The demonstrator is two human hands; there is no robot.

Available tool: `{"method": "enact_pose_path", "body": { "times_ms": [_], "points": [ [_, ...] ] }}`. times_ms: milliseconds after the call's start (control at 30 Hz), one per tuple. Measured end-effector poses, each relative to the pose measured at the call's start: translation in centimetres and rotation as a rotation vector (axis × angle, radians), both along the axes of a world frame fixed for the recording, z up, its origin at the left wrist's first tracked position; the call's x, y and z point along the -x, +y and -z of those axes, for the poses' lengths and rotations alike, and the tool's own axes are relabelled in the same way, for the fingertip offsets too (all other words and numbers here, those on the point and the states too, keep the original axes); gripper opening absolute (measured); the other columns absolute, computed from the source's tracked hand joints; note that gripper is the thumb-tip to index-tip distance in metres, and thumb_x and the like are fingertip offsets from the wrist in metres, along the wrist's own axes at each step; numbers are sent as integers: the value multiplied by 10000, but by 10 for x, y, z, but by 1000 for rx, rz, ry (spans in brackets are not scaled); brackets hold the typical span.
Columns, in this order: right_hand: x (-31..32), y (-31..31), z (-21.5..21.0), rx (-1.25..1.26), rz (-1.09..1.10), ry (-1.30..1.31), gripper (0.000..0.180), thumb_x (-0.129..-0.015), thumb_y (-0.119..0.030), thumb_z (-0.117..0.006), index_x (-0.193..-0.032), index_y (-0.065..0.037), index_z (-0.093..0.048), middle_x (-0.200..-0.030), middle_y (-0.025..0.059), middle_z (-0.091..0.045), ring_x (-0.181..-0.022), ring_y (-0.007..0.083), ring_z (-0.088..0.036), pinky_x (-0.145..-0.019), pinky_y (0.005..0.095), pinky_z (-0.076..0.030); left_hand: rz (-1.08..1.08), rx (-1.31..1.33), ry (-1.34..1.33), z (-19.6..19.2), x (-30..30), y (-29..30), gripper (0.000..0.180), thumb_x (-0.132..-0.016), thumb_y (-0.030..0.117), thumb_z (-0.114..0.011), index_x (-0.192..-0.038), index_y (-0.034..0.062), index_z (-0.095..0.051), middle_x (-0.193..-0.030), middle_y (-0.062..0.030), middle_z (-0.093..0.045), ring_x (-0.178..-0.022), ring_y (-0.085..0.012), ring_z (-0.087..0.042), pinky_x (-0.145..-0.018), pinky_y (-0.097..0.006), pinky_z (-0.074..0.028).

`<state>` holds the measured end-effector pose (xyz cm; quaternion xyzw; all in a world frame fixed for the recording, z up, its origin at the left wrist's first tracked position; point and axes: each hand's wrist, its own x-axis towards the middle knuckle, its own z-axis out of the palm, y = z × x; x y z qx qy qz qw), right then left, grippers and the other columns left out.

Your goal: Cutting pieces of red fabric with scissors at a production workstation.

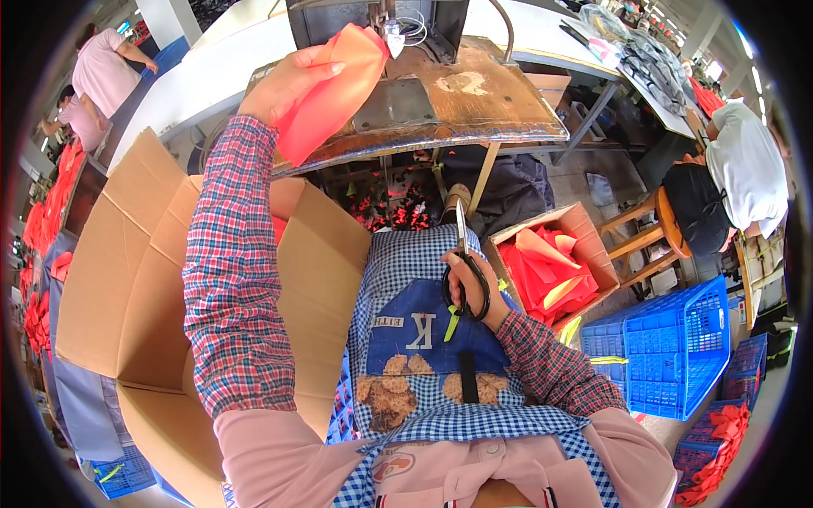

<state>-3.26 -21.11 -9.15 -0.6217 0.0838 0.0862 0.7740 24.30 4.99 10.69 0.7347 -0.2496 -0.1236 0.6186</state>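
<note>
presently left fingers (320, 73) closed on red fabric (340, 95), hanging rightward and below; right fingers (458, 273) curled round scissors (462, 244).

Pale lettering (420, 331) stands on the blue panel (381, 353) of the wearer's checked apron (423, 247): one large letter, with a short row of smaller ones just beside it. The pink shirt (512, 464) bears a reddish emblem (395, 463), its marks too small to read
</note>
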Motion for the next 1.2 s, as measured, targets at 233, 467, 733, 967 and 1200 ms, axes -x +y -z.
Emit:
{"method": "enact_pose_path", "body": {
  "times_ms": [233,467,733,967,1200],
  "points": [
    [-1,0,-2,1,9,-31,258,-984,-278,-559,-1073,-36,-572,-610,-12,-481,-455,73,-456,-414,222,-392,-27,76,25,-4,10,-6,375,-929,158,-653,-1279,44,-584,-1116,-30,-666,-954,-117,-638,-860,-291,-529],
    [-2,3,2,1,12,-23,250,-977,-270,-569,-1081,-42,-564,-608,-17,-480,-448,67,-452,-404,219,-384,-54,83,18,-3,22,-5,382,-930,151,-644,-1282,23,-570,-1139,-53,-660,-978,-136,-645,-885,-304,-530],
    [-1,1,-1,54,15,-11,254,-1000,-276,-521,-1065,-36,-571,-615,-3,-479,-459,84,-459,-419,237,-393,49,75,160,14,66,-4,364,-911,143,-655,-1230,-15,-584,-1104,-84,-667,-955,-150,-653,-856,-299,-538],
    [-4,-2,15,-8,2,-28,253,-984,-270,-559,-1056,-28,-560,-605,-3,-484,-447,81,-457,-408,239,-386,449,333,283,26,127,-137,444,-941,202,-644,-1314,-15,-537,-1207,-62,-626,-1095,-134,-597,-970,-303,-484],
    [-2,1,2,-71,26,-1,230,-969,-249,-577,-1070,-46,-541,-616,-17,-469,-466,68,-447,-419,224,-367,458,178,-276,-21,151,-129,577,-941,322,-645,-1350,-45,-468,-1209,-152,-628,-1125,-201,-616,-974,-320,-491]
  ]
}}
